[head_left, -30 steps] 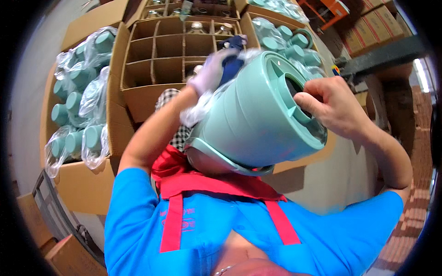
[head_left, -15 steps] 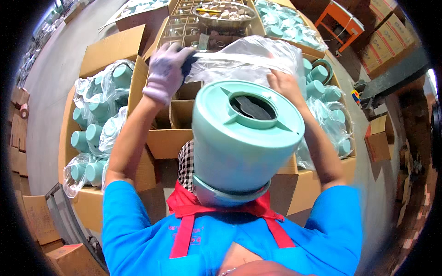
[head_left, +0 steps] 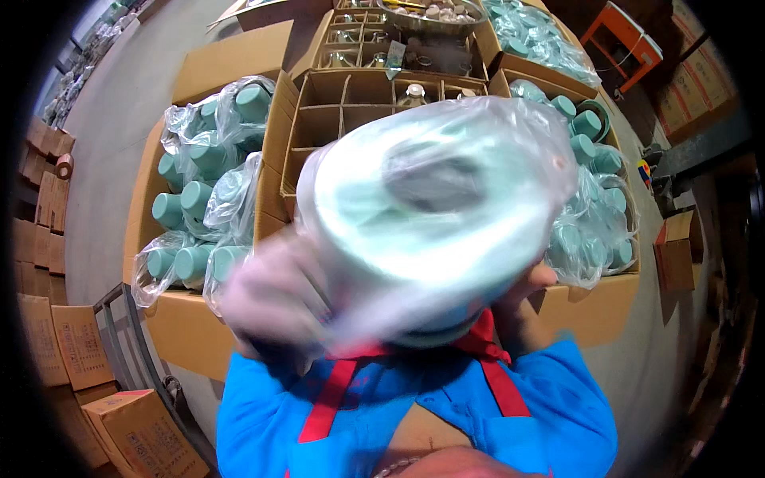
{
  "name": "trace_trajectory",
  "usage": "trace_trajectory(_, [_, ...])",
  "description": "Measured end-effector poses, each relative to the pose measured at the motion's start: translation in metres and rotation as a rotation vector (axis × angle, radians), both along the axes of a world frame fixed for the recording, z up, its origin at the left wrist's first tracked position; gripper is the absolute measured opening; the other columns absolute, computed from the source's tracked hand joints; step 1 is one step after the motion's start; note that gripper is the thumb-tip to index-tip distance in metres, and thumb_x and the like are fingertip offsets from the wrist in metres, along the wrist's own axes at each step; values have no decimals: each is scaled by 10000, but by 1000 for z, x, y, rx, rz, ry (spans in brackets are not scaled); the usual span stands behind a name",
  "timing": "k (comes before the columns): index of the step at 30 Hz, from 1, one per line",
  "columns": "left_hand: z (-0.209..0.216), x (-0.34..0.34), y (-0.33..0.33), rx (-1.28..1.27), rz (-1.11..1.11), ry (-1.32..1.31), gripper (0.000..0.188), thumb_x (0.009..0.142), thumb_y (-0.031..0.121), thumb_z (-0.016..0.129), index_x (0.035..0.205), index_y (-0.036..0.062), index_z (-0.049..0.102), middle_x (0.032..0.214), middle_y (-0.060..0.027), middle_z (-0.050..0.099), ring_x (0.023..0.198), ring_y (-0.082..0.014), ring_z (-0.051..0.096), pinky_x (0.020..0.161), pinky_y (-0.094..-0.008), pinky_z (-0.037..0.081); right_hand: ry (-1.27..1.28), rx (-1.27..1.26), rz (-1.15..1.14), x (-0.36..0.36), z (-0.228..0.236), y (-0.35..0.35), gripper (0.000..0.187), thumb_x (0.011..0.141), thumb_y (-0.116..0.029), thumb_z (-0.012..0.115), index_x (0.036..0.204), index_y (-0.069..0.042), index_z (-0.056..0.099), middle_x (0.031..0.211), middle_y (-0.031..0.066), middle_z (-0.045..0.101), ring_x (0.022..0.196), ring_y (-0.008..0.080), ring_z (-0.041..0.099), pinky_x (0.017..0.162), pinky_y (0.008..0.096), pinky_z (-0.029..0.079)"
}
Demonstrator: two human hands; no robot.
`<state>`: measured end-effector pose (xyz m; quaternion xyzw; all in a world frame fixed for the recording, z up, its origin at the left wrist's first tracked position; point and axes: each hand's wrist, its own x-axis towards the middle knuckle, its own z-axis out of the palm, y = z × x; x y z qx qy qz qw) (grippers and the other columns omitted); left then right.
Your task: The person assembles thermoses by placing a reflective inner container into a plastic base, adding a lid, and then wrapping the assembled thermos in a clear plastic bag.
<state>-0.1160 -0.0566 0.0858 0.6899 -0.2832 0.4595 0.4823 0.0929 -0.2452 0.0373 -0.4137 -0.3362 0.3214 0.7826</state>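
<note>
A mint-green plastic bucket-like container point(head_left: 351, 191) is in front of my chest, its round end with a dark central opening facing up. A clear plastic bag point(head_left: 510, 119) covers that end and hangs down its sides. My left hand point(head_left: 275, 291), in a pale glove and smeared by motion, grips the bag low at the container's left side. At the right side my bare right hand point(head_left: 532, 288) curls at the bag's lower edge. Its thumb shows; the other fingers are mostly hidden behind the bag and container.
Open cartons of mint-green cups in plastic stand at left point(head_left: 171, 319) and right point(head_left: 590, 307). Between them is a divided carton point(head_left: 307, 127) with glass jars in some cells. Beyond it a metal bowl point(head_left: 434, 24) holds small pale pieces. An orange-framed stand point(head_left: 621, 48) is at far right.
The bag, earlier stretched between my hands beyond the container, now lies over its upper end. Both hands have come back toward my body and down along its sides. The view has shifted slightly.
</note>
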Motion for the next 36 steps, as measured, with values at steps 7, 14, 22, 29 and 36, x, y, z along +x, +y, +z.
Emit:
trace_trajectory(7, [-63, -21, -77, 870, 176, 670, 264, 788, 239, 639, 1028, 129, 648, 780, -17, 558, 713, -191, 590, 616, -346, 468, 83, -541, -112, 0, -107, -32, 740, 990, -588, 388, 1434, 3, 362, 1354, 148, 508, 1209, 258, 512, 1014, 394, 436])
trace_trajectory(14, [-125, -55, 2, -662, 287, 753, 493, 964, 176, 546, 1398, -19, 417, 1414, -156, 488, 1300, -256, 477, 1081, -391, 386, -18, -401, -137, 16, -93, -86, 716, 939, -593, 519, 1392, -40, 465, 1257, 115, 594, 1120, 222, 575, 935, 399, 476])
trace_trajectory(22, [-180, -32, -92, -812, 3, 681, 860, 891, 381, 688, 1518, 15, 226, 1543, -134, 310, 1428, -234, 270, 1180, -353, 193, 53, -350, -44, -33, -150, -42, 948, 867, -775, 411, 1505, -83, 299, 1463, 140, 419, 1344, 285, 402, 1114, 437, 341])
trace_trajectory(29, [-85, -57, 27, -504, 1016, 346, 689, 906, 76, 616, 1503, 22, 277, 1529, -179, 329, 1420, -283, 307, 1167, -389, 232, 349, -363, 382, -61, -51, 147, 795, 951, -656, 392, 1467, -55, 333, 1383, 158, 484, 1214, 291, 528, 1014, 441, 467])
trace_trajectory(36, [-36, -109, 277, -537, 410, 659, 417, 990, 157, 510, 1381, 13, 503, 1427, -122, 500, 1349, -242, 432, 1132, -350, 327, 729, -110, 762, -129, -72, 365, 620, 1017, -512, 355, 1399, -29, 424, 1315, 152, 556, 1165, 283, 585, 995, 490, 507])
